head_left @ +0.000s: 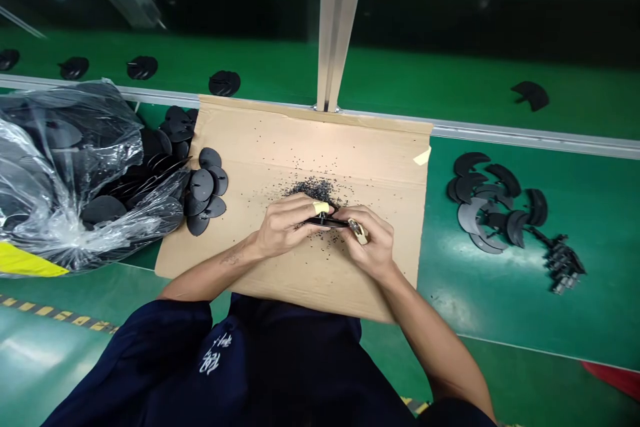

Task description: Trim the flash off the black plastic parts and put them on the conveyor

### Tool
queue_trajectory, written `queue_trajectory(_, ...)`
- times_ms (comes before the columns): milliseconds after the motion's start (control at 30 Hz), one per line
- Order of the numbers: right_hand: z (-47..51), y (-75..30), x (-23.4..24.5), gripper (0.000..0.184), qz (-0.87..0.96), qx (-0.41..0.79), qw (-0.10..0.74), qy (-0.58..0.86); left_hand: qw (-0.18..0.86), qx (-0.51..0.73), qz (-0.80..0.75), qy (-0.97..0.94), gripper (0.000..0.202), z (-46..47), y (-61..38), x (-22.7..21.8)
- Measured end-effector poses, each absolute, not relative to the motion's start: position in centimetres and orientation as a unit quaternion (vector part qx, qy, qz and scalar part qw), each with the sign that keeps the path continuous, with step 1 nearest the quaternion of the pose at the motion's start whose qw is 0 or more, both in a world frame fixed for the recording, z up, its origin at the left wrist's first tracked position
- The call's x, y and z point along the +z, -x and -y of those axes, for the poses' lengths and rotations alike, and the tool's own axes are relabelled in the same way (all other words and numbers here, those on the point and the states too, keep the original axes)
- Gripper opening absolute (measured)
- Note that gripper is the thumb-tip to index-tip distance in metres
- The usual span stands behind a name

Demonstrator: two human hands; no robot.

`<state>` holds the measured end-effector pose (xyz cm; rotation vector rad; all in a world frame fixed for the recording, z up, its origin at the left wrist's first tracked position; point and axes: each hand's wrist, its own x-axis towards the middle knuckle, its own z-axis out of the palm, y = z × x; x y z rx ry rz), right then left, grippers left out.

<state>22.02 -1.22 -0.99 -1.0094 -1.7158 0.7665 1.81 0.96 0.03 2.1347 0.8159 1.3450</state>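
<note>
My left hand (pixel 286 225) is closed around the edge of a thin black plastic disc (pixel 320 221), seen nearly edge-on. Yellow tape wraps one of its fingers. From the other side my right hand (pixel 371 240) meets the disc, its fingers closed on a small tool with a brass-coloured end (pixel 358 231); the kind of tool cannot be made out. Fingers hide much of the disc. Just beyond both hands, a heap of tiny black plastic bits (pixel 314 188) is scattered over a cardboard sheet (pixel 295 280).
At left, a clear plastic bag (pixel 75 213) spills black discs, with several loose discs (pixel 203 185) on the cardboard's edge. Curved black pieces (pixel 470 217) and a pile of small black parts (pixel 564 265) lie right. A metal post (pixel 340 33) rises behind the cardboard.
</note>
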Motion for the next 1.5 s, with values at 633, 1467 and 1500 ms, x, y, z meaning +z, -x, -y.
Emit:
queue_trajectory(633,1.11,-22.23,-0.99,0.015,0.720,0.330,0.468,0.392,0.205,0.472,-0.293,-0.806,0.042,-0.94,-1.11,0.13)
queue_trajectory(1467,0.74,-22.34,-0.24,0.014,0.698,0.336,0.469,0.423,0.313,0.473,-0.338,-0.751,0.018,-0.66,-1.40,0.76)
queue_trajectory(1500,0.63,-22.50,-0.35,0.017,0.710,0.315,0.464,0.426,0.306,0.472,-0.341,-0.753,0.019,-0.74,-1.34,0.81)
